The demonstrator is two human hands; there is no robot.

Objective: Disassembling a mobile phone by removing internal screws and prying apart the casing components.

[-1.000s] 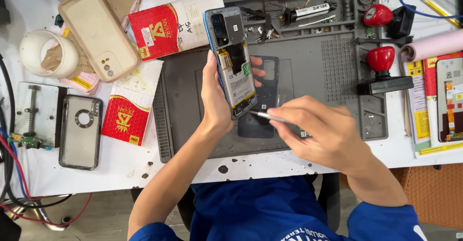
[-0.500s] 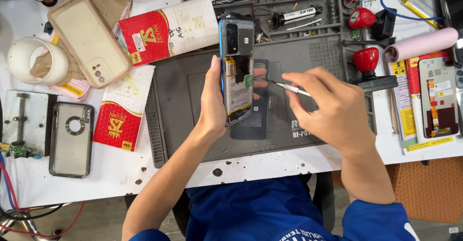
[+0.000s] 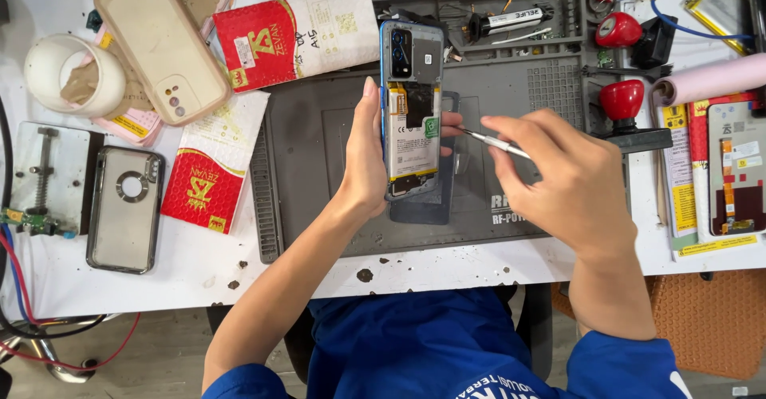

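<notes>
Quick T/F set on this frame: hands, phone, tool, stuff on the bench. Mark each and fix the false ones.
1. The left hand holds an opened phone with its back cover off. True.
2. The right hand holds a red screwdriver. False: it holds thin metal tweezers, tip toward the phone's edge.
3. The phone lies flat on the grey repair mat. False: it is held above the mat.
4. A beige phone case lies at the upper left. True.
5. The white tape roll sits right of the mat. False: far left.

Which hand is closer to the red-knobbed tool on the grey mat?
Right. The right hand lies just left of the red-knobbed tool; the left hand, holding the opened phone, is farther left.
</notes>
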